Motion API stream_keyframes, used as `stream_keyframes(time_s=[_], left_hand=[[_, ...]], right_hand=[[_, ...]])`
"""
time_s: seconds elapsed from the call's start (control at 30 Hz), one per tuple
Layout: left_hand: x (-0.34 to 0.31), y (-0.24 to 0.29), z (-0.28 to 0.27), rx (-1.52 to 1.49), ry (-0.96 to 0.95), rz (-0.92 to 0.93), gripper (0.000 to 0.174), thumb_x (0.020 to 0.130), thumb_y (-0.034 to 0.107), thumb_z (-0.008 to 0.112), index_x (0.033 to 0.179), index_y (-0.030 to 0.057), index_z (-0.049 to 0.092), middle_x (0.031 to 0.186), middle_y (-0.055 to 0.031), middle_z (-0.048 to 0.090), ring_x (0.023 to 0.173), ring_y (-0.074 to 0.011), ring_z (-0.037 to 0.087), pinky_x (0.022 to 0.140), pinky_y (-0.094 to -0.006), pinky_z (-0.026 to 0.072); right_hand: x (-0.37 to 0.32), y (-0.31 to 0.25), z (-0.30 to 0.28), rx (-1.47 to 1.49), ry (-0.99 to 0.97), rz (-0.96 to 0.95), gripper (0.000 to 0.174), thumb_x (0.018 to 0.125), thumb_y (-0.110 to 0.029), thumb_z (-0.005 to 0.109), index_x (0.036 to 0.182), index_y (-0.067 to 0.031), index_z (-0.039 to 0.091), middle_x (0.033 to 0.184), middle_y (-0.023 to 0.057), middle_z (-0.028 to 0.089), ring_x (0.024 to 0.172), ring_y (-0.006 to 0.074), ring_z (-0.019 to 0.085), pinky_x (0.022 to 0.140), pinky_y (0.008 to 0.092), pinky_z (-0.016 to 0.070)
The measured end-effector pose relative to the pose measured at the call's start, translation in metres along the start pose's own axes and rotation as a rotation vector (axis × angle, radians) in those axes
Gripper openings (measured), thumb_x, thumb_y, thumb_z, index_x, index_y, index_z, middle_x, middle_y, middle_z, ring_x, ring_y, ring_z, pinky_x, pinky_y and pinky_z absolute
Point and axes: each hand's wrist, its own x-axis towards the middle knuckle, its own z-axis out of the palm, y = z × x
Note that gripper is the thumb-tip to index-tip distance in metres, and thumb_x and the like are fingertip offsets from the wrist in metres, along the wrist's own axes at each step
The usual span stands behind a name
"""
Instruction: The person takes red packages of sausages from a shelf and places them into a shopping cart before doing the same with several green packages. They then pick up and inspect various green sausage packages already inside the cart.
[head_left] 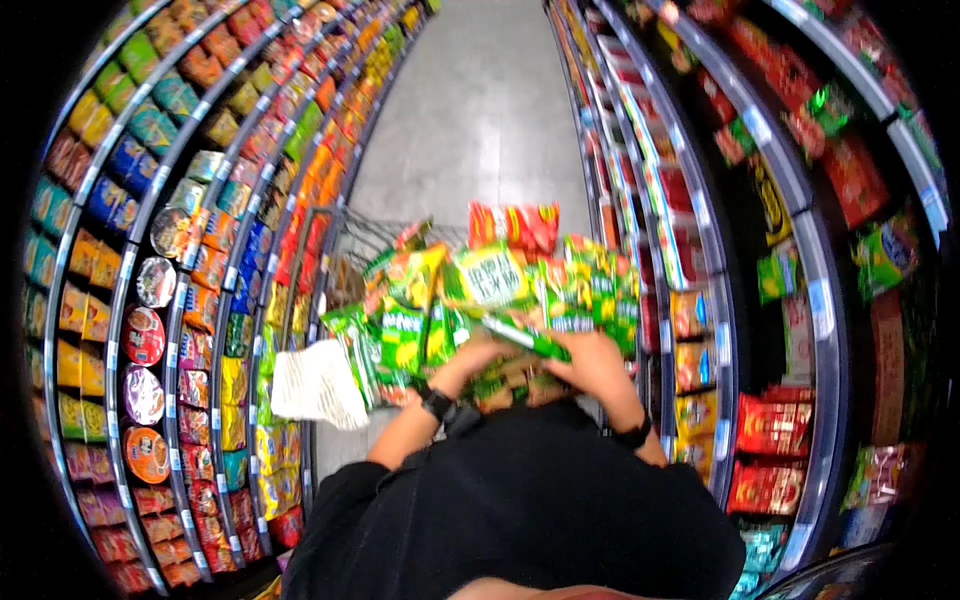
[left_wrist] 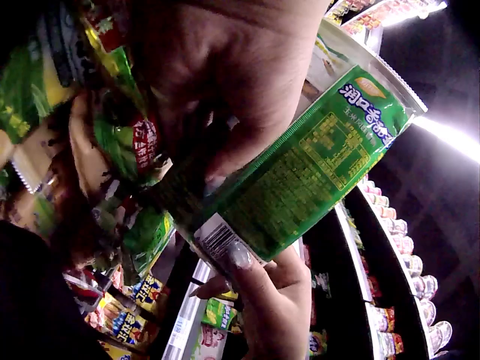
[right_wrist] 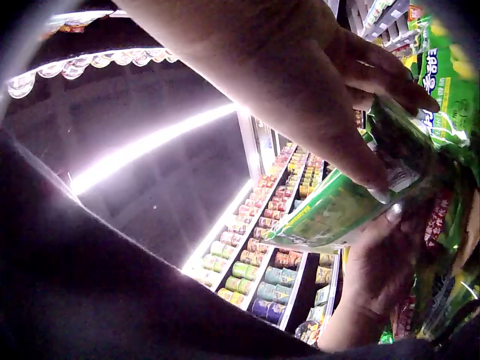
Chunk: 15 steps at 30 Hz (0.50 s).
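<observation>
Both hands hold a flat green food packet (head_left: 525, 337) over a heaped shopping cart. Its printed back, with yellow lettering and a barcode at one end, faces the left wrist view, where the packet (left_wrist: 300, 172) tilts upward. My left hand (head_left: 474, 358) grips one end, its thumb against the wrapper. From the other side my right hand (head_left: 594, 366) pinches the packet by the barcode end, thumb on the near face in the right wrist view. Just beyond the hands lie more green-and-yellow packets (head_left: 402, 325) and a red packet (head_left: 513, 226).
The wire cart (head_left: 355, 235) stands in an aisle with grey floor (head_left: 462, 110). A white sheet of printed paper (head_left: 320, 385) hangs at its left. Shelves of noodle cups (head_left: 145, 337) and bags line the left; hanging bags and red packs (head_left: 772, 425) line the right.
</observation>
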Motion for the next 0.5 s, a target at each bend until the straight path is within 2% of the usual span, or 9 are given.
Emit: stream_keyframes(time_s=[0.03, 0.1, 0.2, 0.3, 0.4, 0.5], left_hand=[[-0.004, 0.007, 0.002, 0.042, 0.009, 0.003, 0.057, 0.064, -0.003, 0.070, 0.117, 0.0035, 0.053, 0.113, -0.0085, 0.059, 0.100, -0.0185, 0.057, 0.085, -0.0316, 0.0495], [0.001, -0.012, -0.004, 0.107, 0.023, -0.075, 0.056, 0.064, -0.002, 0.070, 0.117, 0.0027, 0.053, 0.112, -0.0079, 0.059, 0.098, -0.0180, 0.057, 0.083, -0.0313, 0.0495], [0.008, -0.033, -0.009, 0.063, 0.000, -0.043, 0.053, 0.066, -0.001, 0.070, 0.116, 0.0024, 0.052, 0.106, -0.0071, 0.060, 0.094, -0.0163, 0.057, 0.078, -0.0295, 0.0490], [0.013, -0.045, -0.011, 0.005, -0.013, -0.091, 0.053, 0.067, -0.001, 0.069, 0.117, 0.0031, 0.053, 0.103, -0.0058, 0.061, 0.088, -0.0133, 0.058, 0.072, -0.0273, 0.0488], [0.010, -0.042, -0.005, 0.000, 0.065, 0.046, 0.021, 0.066, 0.004, 0.071, 0.086, -0.0036, 0.064, 0.075, -0.0074, 0.064, 0.063, -0.0129, 0.058, 0.055, -0.0264, 0.0452], [0.013, -0.047, -0.005, -0.023, 0.070, 0.018, 0.023, 0.066, 0.004, 0.071, 0.087, -0.0036, 0.064, 0.076, -0.0070, 0.064, 0.064, -0.0132, 0.057, 0.055, -0.0262, 0.0447]], right_hand=[[-0.001, 0.000, -0.001, -0.003, 0.007, -0.018, 0.048, 0.073, -0.038, 0.066, 0.116, -0.0207, 0.057, 0.072, 0.0136, 0.062, 0.065, 0.0310, 0.061, 0.059, 0.0415, 0.0492], [-0.001, -0.003, -0.005, 0.025, 0.026, -0.024, 0.048, 0.072, -0.037, 0.067, 0.116, -0.0200, 0.058, 0.072, 0.0135, 0.062, 0.065, 0.0315, 0.061, 0.058, 0.0415, 0.0491], [0.000, -0.003, -0.003, 0.071, 0.031, -0.009, 0.045, 0.070, -0.036, 0.069, 0.111, -0.0174, 0.060, 0.072, 0.0140, 0.063, 0.067, 0.0311, 0.062, 0.059, 0.0413, 0.0491], [0.000, -0.006, -0.005, 0.028, 0.022, -0.004, 0.045, 0.071, -0.036, 0.069, 0.111, -0.0174, 0.060, 0.072, 0.0140, 0.063, 0.067, 0.0312, 0.062, 0.059, 0.0414, 0.0491], [0.001, -0.004, -0.002, 0.029, 0.035, -0.039, 0.045, 0.072, -0.036, 0.068, 0.112, -0.0186, 0.059, 0.073, 0.0138, 0.063, 0.067, 0.0311, 0.062, 0.059, 0.0415, 0.0490], [0.000, -0.003, -0.001, 0.026, 0.034, -0.041, 0.045, 0.072, -0.037, 0.068, 0.113, -0.0191, 0.059, 0.074, 0.0136, 0.063, 0.068, 0.0309, 0.062, 0.059, 0.0415, 0.0491]])
